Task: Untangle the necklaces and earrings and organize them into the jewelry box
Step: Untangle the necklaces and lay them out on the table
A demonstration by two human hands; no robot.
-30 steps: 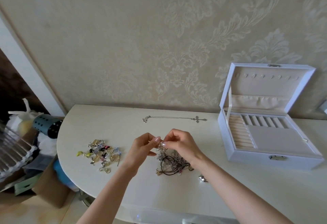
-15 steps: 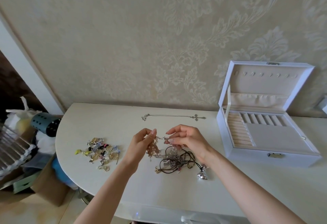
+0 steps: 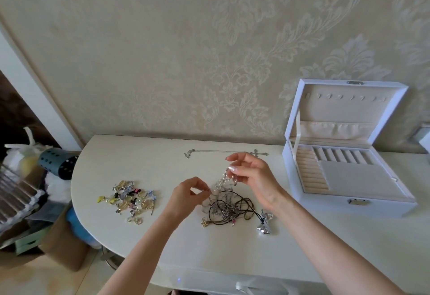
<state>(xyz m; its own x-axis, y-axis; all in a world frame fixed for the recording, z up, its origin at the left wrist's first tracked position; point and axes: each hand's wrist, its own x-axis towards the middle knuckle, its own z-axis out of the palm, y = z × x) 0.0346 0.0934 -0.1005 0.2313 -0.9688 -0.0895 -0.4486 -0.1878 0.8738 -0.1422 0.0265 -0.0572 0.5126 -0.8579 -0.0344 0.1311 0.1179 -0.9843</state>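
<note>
The silver chain (image 3: 221, 181) slants up from the tangle (image 3: 229, 209), pinched low by the left hand (image 3: 186, 198) and higher by the right hand (image 3: 253, 178), nearer the jewelry box (image 3: 325, 204).

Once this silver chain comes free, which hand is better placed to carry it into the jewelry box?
Probably the right hand: it pinches the silver chain raised above the tangle and is nearer the open jewelry box. The left hand pinches it low, by the tangle.
</note>
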